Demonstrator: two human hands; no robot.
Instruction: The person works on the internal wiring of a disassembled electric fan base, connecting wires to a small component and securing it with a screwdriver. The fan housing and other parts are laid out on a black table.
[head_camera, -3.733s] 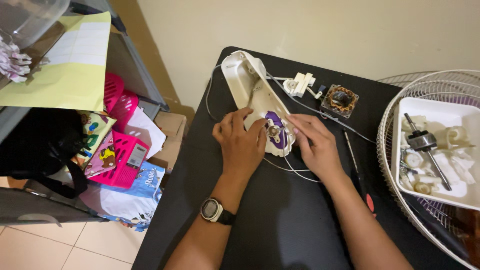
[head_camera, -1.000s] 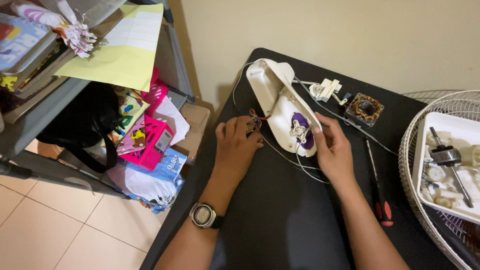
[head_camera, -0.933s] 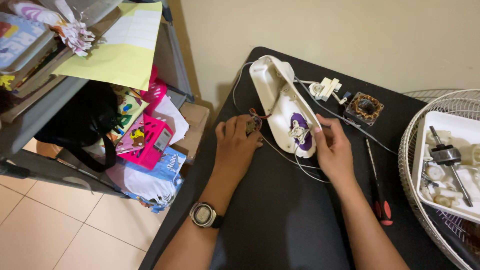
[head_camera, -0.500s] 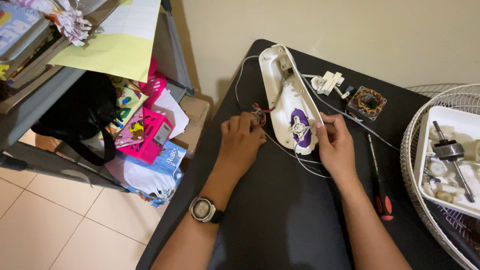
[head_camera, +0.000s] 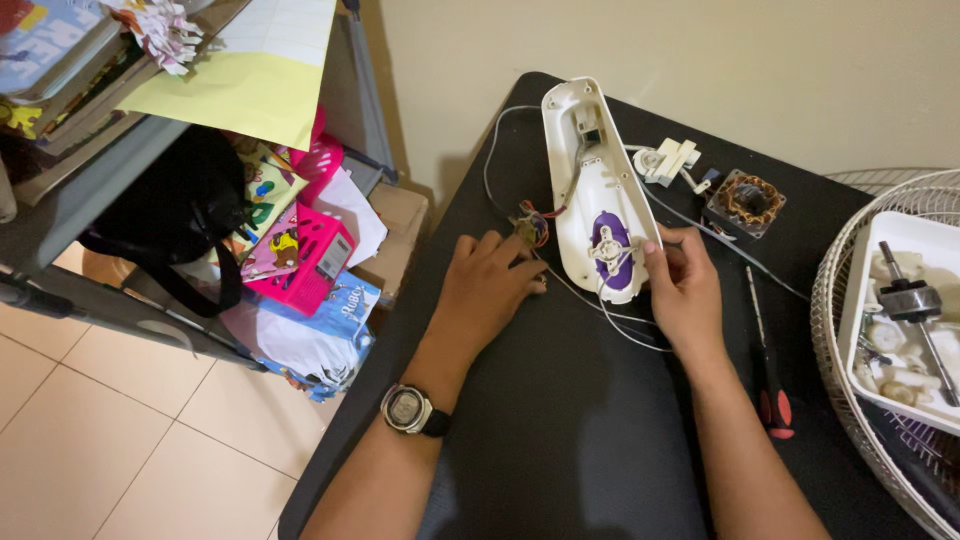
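Housing shell on black table, both hands at its lower end.

White plastic housing (head_camera: 592, 190) lies lengthwise on table (head_camera: 560, 440), open side up w/ purple insert (head_camera: 612, 240). Right hand (head_camera: 683, 290) has fingers closed on its lower right edge; left hand (head_camera: 490, 285) rests flat beside it, fingers loosely together by wire bundle (head_camera: 530, 222), gripping nothing. Shell looks light, stiff, prob. brittle at thin rims; smooth, so grip both long edges, not the thin wires. Screwdriver (head_camera: 765, 350) lies nearby at right.
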